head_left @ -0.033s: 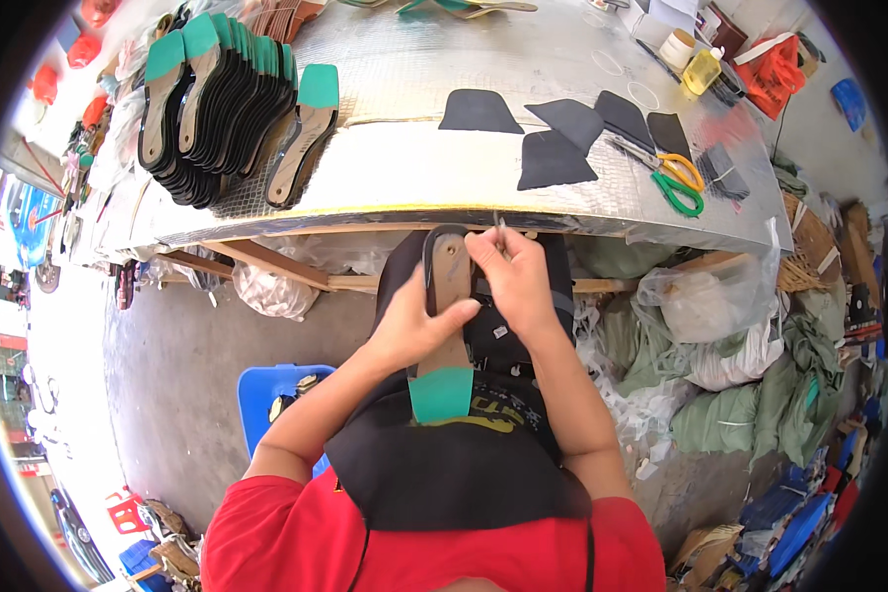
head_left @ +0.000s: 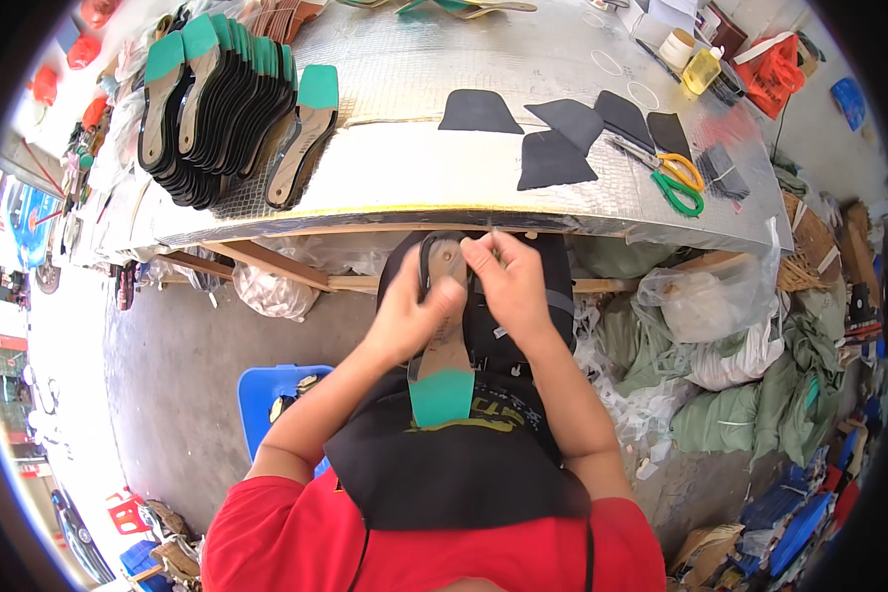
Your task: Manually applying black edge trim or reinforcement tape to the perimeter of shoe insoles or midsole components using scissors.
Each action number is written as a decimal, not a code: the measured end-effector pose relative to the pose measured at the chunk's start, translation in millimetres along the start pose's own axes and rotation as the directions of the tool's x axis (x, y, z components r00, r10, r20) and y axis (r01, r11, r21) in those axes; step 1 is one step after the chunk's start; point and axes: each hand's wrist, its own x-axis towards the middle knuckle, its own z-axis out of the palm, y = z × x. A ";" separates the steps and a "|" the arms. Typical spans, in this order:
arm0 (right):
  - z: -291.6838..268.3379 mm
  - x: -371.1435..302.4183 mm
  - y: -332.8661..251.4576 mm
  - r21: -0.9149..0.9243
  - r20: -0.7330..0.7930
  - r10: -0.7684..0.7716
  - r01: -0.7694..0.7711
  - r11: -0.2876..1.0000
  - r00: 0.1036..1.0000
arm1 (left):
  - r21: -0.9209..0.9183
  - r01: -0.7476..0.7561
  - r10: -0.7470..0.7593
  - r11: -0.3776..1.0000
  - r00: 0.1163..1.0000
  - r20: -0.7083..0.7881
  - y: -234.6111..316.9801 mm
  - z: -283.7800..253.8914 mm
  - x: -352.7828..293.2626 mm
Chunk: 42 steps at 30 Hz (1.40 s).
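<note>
Over my lap lies a shoe insole (head_left: pixel 446 357), tan with a green end toward me and a dark rim at its far, holed end. My left hand (head_left: pixel 409 314) is closed around it, thumb across its face. Beside the far end, my right hand (head_left: pixel 513 284) has its fingers pinched at the rim; what sits in them is blurred and hidden. On the table are a stack of similar insoles (head_left: pixel 235 104) and a single insole (head_left: pixel 306 143). Several black cut pieces (head_left: pixel 557 166) and scissors (head_left: pixel 673 183) with orange and green handles lie to the right.
The silver-covered table (head_left: pixel 395 59) ends just beyond my hands. A yellow bottle (head_left: pixel 702 73) and a white jar (head_left: pixel 676 49) stand at its far right. Below are a blue plastic bin (head_left: pixel 257 400) on the left and green sacks (head_left: pixel 730 414) on the right.
My left hand has slid slightly, its thumb now higher and blurred. The insole's far end has shifted a little toward me, and my right hand has moved slightly left.
</note>
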 end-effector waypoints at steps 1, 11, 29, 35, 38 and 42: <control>6.9 -4.5 5.2 -0.016 -0.006 -0.018 0.018 1.000 1.000 | -0.173 -0.045 0.018 0.984 0.987 -0.157 0.2 -2.4 3.1; 19.6 -81.5 38.0 -0.272 0.077 -0.071 0.090 0.958 0.994 | 0.078 -0.042 0.068 0.996 0.924 -0.376 4.9 7.9 9.5; 26.7 -67.4 18.4 -0.277 0.013 -0.180 0.177 0.944 0.984 | -0.177 -0.210 0.062 0.962 0.792 -0.607 25.2 -9.3 25.7; -30.4 -14.5 -11.1 -0.758 0.008 -0.747 0.491 0.429 0.665 | -0.619 -0.165 0.091 0.768 0.984 -0.150 57.2 -28.9 16.7; -53.9 -8.5 -25.4 -0.863 0.074 -0.822 0.449 0.231 0.565 | -0.761 0.448 0.007 0.469 0.860 0.511 60.8 -38.4 3.8; -56.6 -7.7 -19.4 -0.859 0.017 -0.809 0.423 0.290 0.588 | -0.674 0.672 -0.018 0.308 0.712 0.702 59.0 -24.1 1.0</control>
